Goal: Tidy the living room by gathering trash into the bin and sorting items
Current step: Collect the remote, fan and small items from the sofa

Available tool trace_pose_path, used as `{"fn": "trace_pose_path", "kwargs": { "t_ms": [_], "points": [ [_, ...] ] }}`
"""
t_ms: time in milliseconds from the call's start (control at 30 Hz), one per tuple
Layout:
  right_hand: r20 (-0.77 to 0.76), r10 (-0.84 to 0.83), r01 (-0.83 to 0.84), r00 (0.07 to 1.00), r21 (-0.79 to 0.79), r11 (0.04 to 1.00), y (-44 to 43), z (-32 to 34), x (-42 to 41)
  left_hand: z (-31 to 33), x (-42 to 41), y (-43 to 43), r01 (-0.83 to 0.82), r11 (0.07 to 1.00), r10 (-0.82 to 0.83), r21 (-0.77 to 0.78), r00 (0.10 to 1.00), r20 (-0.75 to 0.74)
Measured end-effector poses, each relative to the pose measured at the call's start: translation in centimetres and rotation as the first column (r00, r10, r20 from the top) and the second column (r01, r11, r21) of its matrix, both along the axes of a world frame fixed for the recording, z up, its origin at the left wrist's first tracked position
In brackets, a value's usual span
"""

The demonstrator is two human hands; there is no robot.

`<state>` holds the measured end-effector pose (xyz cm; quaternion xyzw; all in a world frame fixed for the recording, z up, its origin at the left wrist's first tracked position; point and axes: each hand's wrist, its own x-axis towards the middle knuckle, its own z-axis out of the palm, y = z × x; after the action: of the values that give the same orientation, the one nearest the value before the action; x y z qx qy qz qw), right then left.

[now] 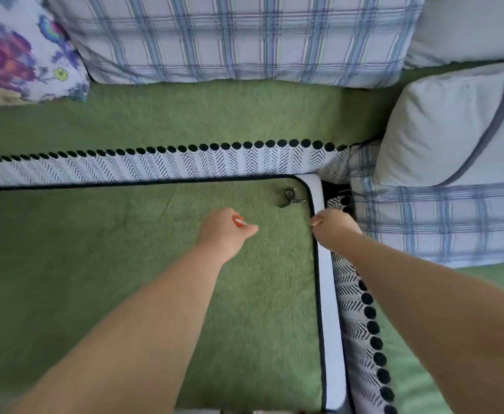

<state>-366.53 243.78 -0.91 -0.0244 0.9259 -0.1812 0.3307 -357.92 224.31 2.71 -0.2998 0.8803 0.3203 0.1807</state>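
Note:
I look down on a green seat cushion (125, 264) with dark piping and a white side band. My left hand (225, 231) hovers over it with fingers curled around a small orange-and-white scrap (238, 221). My right hand (332, 227) is closed on the cushion's right edge (319, 234) near its far corner. A small dark metal clip (291, 197) lies on the cushion just beyond both hands, apart from them.
A patterned white cover with black pom-pom trim (185, 162) runs behind and to the right of the cushion. Plaid back cushions (238, 40) line the far side. A floral pillow (20, 52) sits far left, a pale pillow (453, 127) far right.

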Motion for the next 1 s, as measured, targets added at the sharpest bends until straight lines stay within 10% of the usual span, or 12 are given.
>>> {"fn": "trace_pose_path", "kwargs": {
  "t_ms": [500, 733, 1000],
  "points": [
    [0.043, 0.059, -0.062, 0.997, 0.058, 0.996, -7.1, -19.8, -8.6, -16.7, -3.6, -3.4, -0.008, 0.999, 0.007, 0.052, 1.000, 0.021],
    [-0.203, 0.000, 0.023, 0.979, 0.108, 0.994, -7.7, -20.5, -4.4, -17.9, -0.9, -4.0, -0.003, 0.995, 0.000, 0.098, 0.999, 0.035],
    [-0.032, 0.176, -0.170, 0.984, 0.137, 0.976, -8.2, -14.8, 4.8, -12.8, 4.1, -4.6, -0.121, 0.986, 0.114, 0.114, 0.991, 0.071]
  ]
}}
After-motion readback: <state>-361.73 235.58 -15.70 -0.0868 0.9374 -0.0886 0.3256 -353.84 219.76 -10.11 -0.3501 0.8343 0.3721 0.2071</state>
